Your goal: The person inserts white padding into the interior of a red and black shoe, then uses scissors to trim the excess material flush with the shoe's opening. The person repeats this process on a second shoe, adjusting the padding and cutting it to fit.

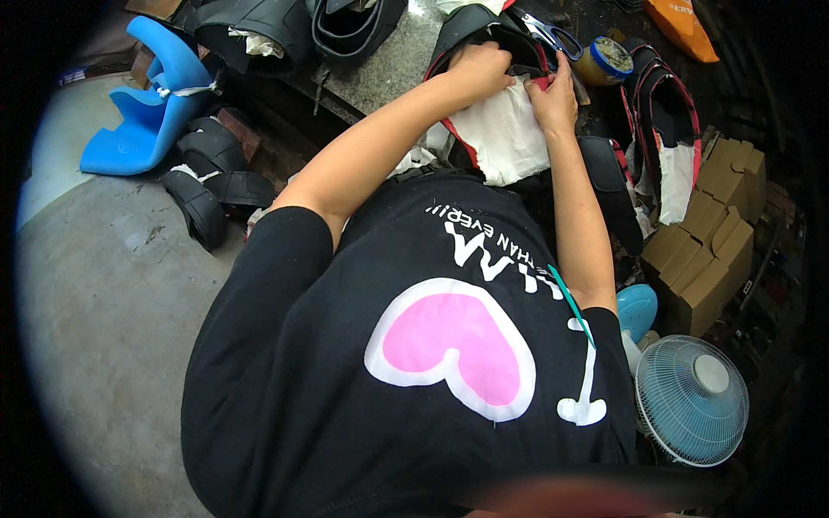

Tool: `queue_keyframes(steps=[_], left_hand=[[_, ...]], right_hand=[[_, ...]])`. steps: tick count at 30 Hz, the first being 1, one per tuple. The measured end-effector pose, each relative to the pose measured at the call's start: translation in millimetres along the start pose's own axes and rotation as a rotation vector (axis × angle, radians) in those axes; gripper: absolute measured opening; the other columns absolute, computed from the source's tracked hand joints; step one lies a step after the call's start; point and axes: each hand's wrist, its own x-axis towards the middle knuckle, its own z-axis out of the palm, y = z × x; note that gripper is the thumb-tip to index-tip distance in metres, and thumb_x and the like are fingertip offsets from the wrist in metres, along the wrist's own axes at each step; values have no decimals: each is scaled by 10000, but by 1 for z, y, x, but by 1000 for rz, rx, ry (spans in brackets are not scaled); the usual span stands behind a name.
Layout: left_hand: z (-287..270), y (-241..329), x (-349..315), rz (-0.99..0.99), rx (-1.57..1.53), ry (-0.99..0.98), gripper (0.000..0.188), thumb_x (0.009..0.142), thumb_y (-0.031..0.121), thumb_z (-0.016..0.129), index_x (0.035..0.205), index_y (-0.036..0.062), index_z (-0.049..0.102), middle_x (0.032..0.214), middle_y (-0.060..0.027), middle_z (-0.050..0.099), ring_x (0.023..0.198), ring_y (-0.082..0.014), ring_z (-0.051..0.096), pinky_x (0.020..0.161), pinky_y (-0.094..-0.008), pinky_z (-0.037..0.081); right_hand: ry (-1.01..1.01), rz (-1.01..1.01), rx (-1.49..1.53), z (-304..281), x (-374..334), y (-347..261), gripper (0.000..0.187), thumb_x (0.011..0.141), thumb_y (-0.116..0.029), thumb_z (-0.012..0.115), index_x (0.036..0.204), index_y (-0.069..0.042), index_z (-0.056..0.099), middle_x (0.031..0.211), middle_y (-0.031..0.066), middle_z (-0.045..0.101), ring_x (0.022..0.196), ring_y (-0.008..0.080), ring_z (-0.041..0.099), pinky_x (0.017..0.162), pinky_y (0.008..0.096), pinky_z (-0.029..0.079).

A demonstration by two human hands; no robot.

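The red-trimmed black padded piece (466, 24) lies right at my hands, its opening facing me, with its white cloth (511, 142) running lengthwise from between them toward my body. My left hand (482, 69) is curled at the opening; I can't tell what its fingertips pinch. My right hand (555, 99) holds the red edge narrowly, thumb against it. Both are on the piece, so neither is nearer. Scissors (566, 41) lie just beyond my right fingertips, a jar (609, 60) beside them.

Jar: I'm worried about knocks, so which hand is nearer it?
Right. The right hand is just left of the jar; the left hand is farther left.
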Motion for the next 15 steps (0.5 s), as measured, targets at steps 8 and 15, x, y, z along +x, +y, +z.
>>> queue_keyframes(steps=[8, 15], left_hand=[[14, -6, 12, -108, -84, -80, 197, 812, 236, 643, 906, 75, 705, 948, -177, 677, 900, -362, 662, 782, -466, 528], [20, -15, 6, -116, -302, 54, 211, 818, 245, 636, 868, 45, 682, 935, -177, 668, 912, -379, 650, 805, -462, 508]], right_hand=[[-91, 94, 60, -13, -3, -13, 1029, 693, -412, 822, 1514, -117, 276, 1296, 225, 597, 1179, 415, 576, 975, 476, 460], [-185, 130, -32, -20, 0, -23, 1144, 665, -449, 834, 1542, -114, 180, 1319, 218, 582, 1197, 403, 568, 971, 489, 464]])
